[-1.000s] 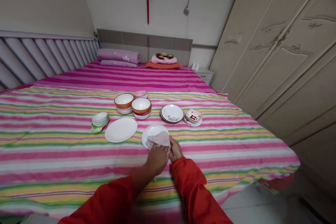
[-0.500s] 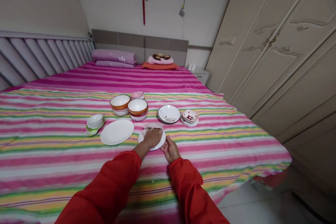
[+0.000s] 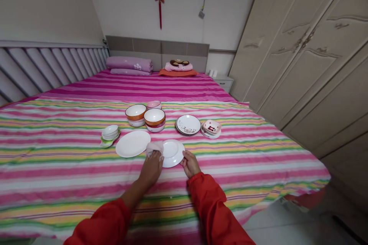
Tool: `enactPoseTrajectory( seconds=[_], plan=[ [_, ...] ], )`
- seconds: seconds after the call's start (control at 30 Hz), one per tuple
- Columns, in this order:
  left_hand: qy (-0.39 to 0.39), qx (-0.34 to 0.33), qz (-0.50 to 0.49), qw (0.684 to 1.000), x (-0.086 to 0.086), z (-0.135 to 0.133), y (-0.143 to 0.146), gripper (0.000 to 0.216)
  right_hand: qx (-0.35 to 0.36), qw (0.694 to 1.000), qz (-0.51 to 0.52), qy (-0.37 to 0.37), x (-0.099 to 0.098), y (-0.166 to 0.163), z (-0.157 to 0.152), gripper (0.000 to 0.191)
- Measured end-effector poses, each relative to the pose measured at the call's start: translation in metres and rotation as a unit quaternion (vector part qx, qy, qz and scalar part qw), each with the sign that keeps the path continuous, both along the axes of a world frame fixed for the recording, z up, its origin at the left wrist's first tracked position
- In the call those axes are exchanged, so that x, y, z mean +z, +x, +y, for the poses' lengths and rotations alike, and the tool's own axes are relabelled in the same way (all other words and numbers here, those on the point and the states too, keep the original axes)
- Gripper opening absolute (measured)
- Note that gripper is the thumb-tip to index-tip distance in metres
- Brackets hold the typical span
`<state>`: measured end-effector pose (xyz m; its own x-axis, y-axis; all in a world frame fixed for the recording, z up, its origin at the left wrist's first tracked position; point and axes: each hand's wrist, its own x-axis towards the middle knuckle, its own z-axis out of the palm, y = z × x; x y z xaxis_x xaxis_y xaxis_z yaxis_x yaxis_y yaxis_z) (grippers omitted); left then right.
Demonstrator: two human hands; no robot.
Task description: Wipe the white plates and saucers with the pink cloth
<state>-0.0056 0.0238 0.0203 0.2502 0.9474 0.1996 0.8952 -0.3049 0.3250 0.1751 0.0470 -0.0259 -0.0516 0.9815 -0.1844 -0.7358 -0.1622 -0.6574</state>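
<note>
A white plate (image 3: 171, 153) is held at its right edge by my right hand (image 3: 190, 163), fingers pinched on the rim. My left hand (image 3: 152, 165) is closed on a pale pink cloth (image 3: 154, 146) at the plate's left edge. Left of the cloth lies a white oval plate (image 3: 133, 144). Behind stand orange-and-white bowls (image 3: 154, 116), stacked, with a pink bowl (image 3: 154, 104) further back. A flower-patterned plate (image 3: 188, 124) sits on another beyond my right hand.
Small white bowls (image 3: 110, 131) are stacked on a green dish (image 3: 106, 144) at left. Pink square dishes (image 3: 212, 126) rest on white plates at right. A striped sheet (image 3: 258, 160) covers the bed; a wardrobe (image 3: 304, 61) stands along the right side.
My left hand has moved left with the cloth, from the middle of the plate to its left edge, so the plate's face now shows. My right hand keeps hold of the rim.
</note>
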Motion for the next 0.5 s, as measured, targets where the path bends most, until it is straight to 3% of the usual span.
enactPoseTrajectory(
  seconds=[0.1, 0.2, 0.33, 0.5],
  plan=[
    [0.012, -0.053, -0.011, 0.998, -0.003, -0.022, 0.003, 0.036, 0.005, 1.000, -0.003, 0.002, 0.001, 0.000, 0.000, 0.019],
    [0.005, -0.096, -0.007, 0.995, 0.001, -0.026, 0.014, 0.034, 0.008, 1.000, -0.008, 0.005, 0.001, -0.001, 0.000, 0.019],
    [-0.005, -0.146, 0.007, 0.989, 0.013, -0.009, 0.034, 0.034, 0.009, 1.000, -0.004, 0.015, 0.001, -0.001, 0.000, 0.019],
    [-0.039, -0.115, 0.065, 0.990, 0.018, 0.022, 0.046, 0.039, 0.009, 1.000, 0.007, 0.009, 0.001, -0.001, 0.001, 0.020]
  ],
)
